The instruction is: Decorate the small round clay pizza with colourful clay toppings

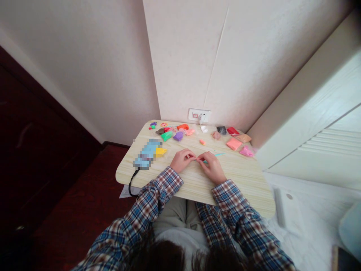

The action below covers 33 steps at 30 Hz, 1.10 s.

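Over the middle of the small table, my left hand and my right hand meet with fingertips pinched together. Between them is a tiny pink piece of modelling clay, mostly hidden by the fingers. A thin teal stick shows just behind my right hand; whether that hand touches it I cannot tell. Beyond my hands lies a small pink and yellow clay piece. A yellow clay packet rests left of my left hand.
Bags of coloured clay line the far side, among them green, purple, salmon and pink. A blurred-out blue pouch with a black strap lies at left. A wall socket holds a plug behind the table.
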Available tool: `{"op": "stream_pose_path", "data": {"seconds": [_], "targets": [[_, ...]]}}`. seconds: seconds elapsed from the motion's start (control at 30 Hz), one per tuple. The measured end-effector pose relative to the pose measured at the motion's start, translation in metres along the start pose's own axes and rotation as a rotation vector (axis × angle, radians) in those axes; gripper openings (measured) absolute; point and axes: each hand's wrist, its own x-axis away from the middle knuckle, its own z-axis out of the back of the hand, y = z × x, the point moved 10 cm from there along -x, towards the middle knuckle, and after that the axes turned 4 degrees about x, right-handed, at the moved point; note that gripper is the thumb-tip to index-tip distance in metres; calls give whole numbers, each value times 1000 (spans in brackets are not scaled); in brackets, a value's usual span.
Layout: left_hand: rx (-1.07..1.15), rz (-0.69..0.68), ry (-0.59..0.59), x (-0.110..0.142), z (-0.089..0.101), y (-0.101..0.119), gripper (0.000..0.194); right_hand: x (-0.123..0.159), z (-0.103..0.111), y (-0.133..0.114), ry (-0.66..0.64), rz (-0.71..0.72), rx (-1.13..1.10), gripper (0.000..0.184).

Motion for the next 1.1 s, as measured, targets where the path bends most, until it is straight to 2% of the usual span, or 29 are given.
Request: {"op": "stream_pose_path", "data": {"seconds": [0.37,0.63,0.87,1.1], "targets": [[-2,21,47,0,7,1,9,-8,0,-1,29,-22,11,15],[-5,64,152,-1,22,-5,11,-19,-7,0,9,-21,-10,13],[54,125,172,-13,31,-13,14,-32,-10,20,93,-136,-78,11],[112,187,241,-14,44,-20,8,-41,-13,15,115,-131,-128,7]]}}
